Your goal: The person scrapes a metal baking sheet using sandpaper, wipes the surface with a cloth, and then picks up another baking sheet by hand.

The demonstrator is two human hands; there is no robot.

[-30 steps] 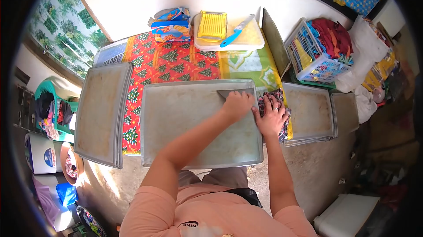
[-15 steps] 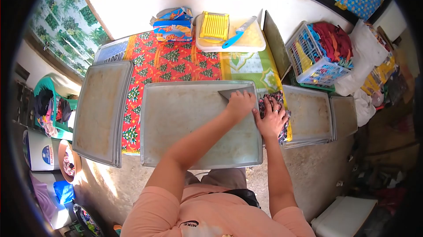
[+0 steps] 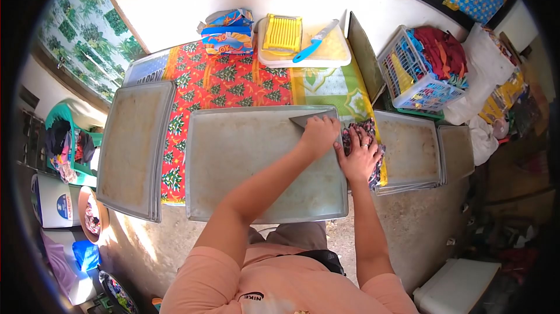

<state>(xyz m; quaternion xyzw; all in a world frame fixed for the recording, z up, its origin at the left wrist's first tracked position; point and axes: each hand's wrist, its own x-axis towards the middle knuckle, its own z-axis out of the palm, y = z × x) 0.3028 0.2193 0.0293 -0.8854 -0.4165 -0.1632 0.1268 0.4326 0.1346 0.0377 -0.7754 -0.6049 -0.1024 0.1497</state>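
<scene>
A large grey metal baking tray [image 3: 256, 162] lies in front of me, its near edge reaching past the table's front. My left hand [image 3: 321, 135] is closed around a dark grey, flat triangular scraper [image 3: 304, 119] at the tray's far right corner. The blade's pointed end shows on the tray; the rest is under my fingers. Just outside the tray's right rim, my right hand [image 3: 359, 159] lies with fingers spread on a bunched dark floral cloth [image 3: 378, 169]. Its thumb is by the rim.
Stacked trays flank me at left [image 3: 134, 150] and right [image 3: 408, 145]. Behind stand a blue-and-orange packet [image 3: 227, 38] and a shallow plastic container [image 3: 335, 57], with a yellow slatted piece [image 3: 282, 34] and blue-handled knife [image 3: 315, 42] on it. A basket of cloths [image 3: 429, 89] sits right.
Hardly anything differs. My left hand has moved very slightly toward the tray's right rim with the scraper; my right hand stays on the cloth.
</scene>
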